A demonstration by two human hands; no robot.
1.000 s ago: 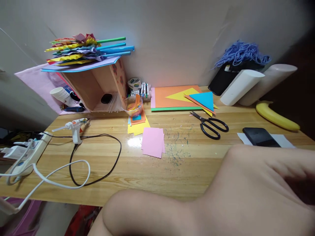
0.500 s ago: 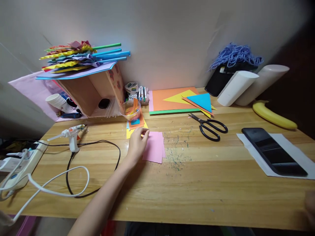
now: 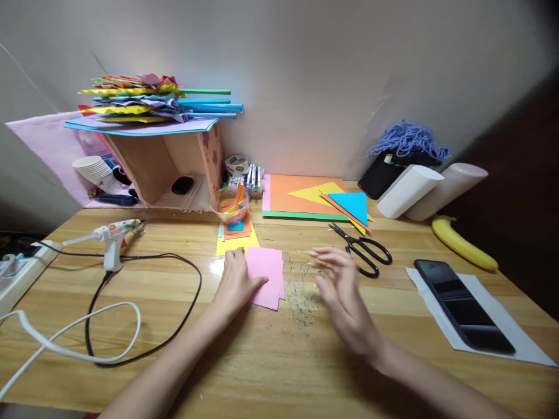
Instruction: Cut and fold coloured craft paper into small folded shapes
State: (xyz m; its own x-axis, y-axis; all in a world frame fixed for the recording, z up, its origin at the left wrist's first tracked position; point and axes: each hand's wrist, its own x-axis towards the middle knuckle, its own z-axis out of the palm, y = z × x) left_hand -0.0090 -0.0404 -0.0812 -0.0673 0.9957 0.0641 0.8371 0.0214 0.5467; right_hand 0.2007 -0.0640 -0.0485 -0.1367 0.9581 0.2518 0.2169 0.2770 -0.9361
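Note:
Two pink paper pieces [image 3: 267,279] overlap on the wooden table. At their left edge is my left hand [image 3: 238,282], its thumb lying over the top piece and its fingers bent beside the paper; it grips the edge of the pink paper. Over the table to the right of the paper hovers my right hand [image 3: 347,302], slightly blurred, fingers spread and holding nothing. Black-handled scissors [image 3: 364,249] lie just beyond it. Yellow paper [image 3: 227,247] and small orange and blue pieces lie behind my left hand, by a clear bowl [image 3: 230,206] of paper strips.
A glue gun [image 3: 114,241] with looping cables stands at left, near a cardboard box [image 3: 212,154] topped with paper flowers. Coloured sheets [image 3: 279,195] lie at the back. At right are paper rolls [image 3: 410,189], a banana [image 3: 465,244] and a phone [image 3: 463,305].
My right hand has come in from the right edge to near the pink paper. My left thumb now lies across the paper. The view has shifted slightly.

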